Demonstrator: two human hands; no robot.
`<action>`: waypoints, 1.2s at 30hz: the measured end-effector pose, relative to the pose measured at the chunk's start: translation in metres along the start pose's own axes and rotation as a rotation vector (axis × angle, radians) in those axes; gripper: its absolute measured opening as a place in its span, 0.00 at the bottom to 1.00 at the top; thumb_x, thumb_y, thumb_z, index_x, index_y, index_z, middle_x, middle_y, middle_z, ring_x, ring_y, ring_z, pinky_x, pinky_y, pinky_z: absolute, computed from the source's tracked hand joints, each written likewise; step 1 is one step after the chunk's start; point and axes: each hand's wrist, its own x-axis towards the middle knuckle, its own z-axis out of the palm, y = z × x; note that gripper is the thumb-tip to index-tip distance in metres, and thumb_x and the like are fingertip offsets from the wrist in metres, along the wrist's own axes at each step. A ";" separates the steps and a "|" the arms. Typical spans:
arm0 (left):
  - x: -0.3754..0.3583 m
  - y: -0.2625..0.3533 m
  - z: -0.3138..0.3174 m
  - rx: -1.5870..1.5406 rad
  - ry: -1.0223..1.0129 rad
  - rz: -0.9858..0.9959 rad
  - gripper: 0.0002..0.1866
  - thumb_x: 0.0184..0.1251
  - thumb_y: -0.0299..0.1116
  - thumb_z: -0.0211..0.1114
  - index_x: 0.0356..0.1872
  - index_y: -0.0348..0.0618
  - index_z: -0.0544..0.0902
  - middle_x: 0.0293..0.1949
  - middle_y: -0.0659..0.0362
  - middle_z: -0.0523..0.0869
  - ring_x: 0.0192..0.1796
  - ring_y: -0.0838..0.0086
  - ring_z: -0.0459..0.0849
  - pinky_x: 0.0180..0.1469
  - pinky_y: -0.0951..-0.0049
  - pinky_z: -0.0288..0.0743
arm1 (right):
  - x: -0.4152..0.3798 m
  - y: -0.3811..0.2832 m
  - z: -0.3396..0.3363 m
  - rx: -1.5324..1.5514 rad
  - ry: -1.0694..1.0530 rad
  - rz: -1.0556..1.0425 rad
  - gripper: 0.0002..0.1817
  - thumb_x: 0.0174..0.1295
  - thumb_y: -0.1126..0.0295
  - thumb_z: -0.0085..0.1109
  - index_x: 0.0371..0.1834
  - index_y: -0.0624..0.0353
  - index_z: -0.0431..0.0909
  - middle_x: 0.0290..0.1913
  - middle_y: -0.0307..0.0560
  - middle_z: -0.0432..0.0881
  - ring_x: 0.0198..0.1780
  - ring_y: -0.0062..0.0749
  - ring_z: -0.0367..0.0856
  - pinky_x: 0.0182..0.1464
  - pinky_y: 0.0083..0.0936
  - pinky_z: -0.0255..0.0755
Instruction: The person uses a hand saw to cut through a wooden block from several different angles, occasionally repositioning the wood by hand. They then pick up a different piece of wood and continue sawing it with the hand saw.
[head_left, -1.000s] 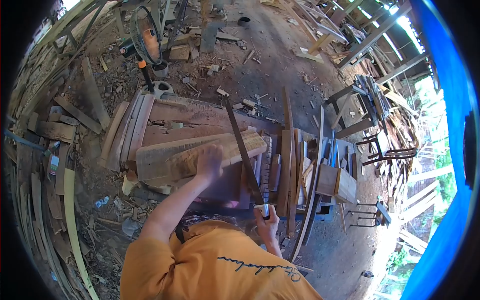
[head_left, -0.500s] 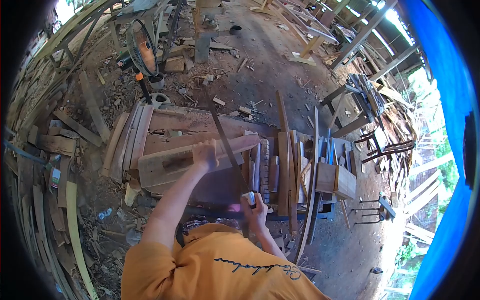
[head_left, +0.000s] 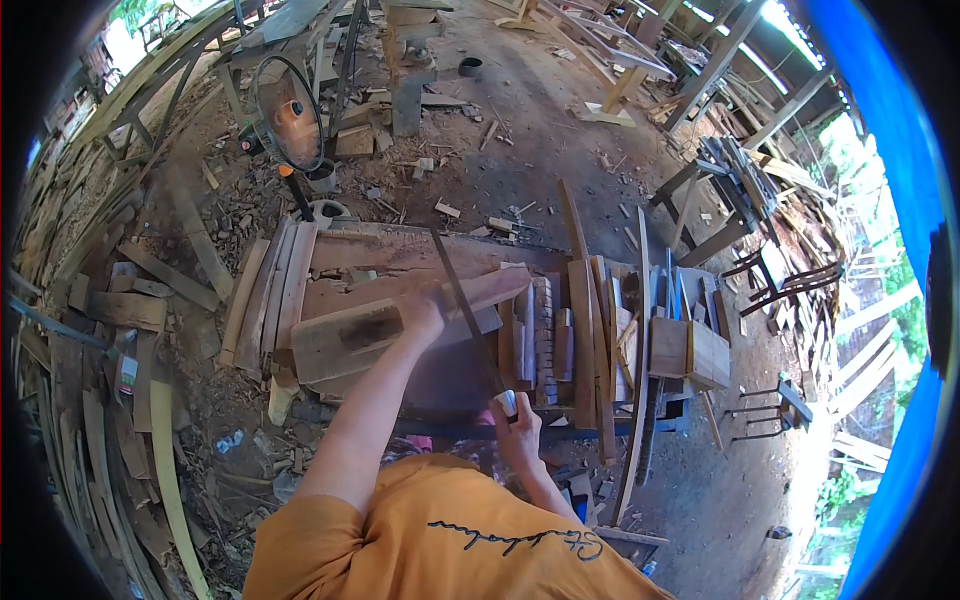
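Note:
A long, narrow saw (head_left: 466, 308) lies across a wooden board (head_left: 375, 345) on the workbench (head_left: 420, 245), its blade slanting away from me. My right hand (head_left: 518, 430) is closed around the saw's pale handle at the bench's near edge. On top of the board, just left of the blade, rests my left hand (head_left: 420, 312); its fingers are blurred, so their shape is hard to make out. The board is tilted, with its reddish right end (head_left: 503, 284) beyond the blade.
Planks (head_left: 290, 290) lie at the bench's left end, and long strips (head_left: 582, 340) and a wooden block (head_left: 690, 352) at its right. A fan (head_left: 287, 115) stands beyond. Wood scraps litter the floor. A stool (head_left: 775, 405) is at the right.
The whole view has shifted, with the bench now slightly farther right and lower. The saw blade extends less far beyond the board, drawn toward me with my right hand.

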 end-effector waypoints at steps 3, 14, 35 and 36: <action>-0.005 0.002 -0.003 0.019 0.052 0.057 0.23 0.46 0.31 0.66 0.49 0.46 0.78 0.49 0.52 0.84 0.52 0.54 0.82 0.52 0.50 0.74 | 0.012 -0.001 0.009 -0.009 -0.022 0.000 0.15 0.65 0.64 0.65 0.34 0.61 0.68 0.26 0.61 0.78 0.29 0.61 0.79 0.30 0.42 0.71; -0.003 -0.002 0.006 0.017 -0.095 0.020 0.24 0.49 0.36 0.69 0.52 0.49 0.80 0.52 0.53 0.83 0.59 0.55 0.79 0.61 0.52 0.70 | 0.031 -0.002 0.024 0.030 -0.044 -0.021 0.13 0.66 0.66 0.63 0.36 0.60 0.69 0.27 0.62 0.79 0.32 0.64 0.80 0.31 0.43 0.72; -0.254 -0.165 0.040 -0.266 -0.839 -0.153 0.36 0.62 0.71 0.52 0.31 0.45 0.89 0.33 0.48 0.89 0.40 0.56 0.89 0.50 0.60 0.79 | 0.036 -0.016 0.012 -0.028 -0.092 0.029 0.14 0.65 0.65 0.64 0.38 0.63 0.71 0.27 0.57 0.78 0.29 0.44 0.80 0.32 0.39 0.73; -0.269 -0.170 0.035 -0.217 -0.856 -0.135 0.37 0.61 0.73 0.51 0.33 0.47 0.89 0.34 0.49 0.89 0.41 0.57 0.89 0.50 0.60 0.79 | 0.037 -0.011 0.014 -0.043 -0.088 0.005 0.14 0.65 0.65 0.64 0.38 0.62 0.71 0.26 0.56 0.78 0.28 0.42 0.81 0.31 0.38 0.73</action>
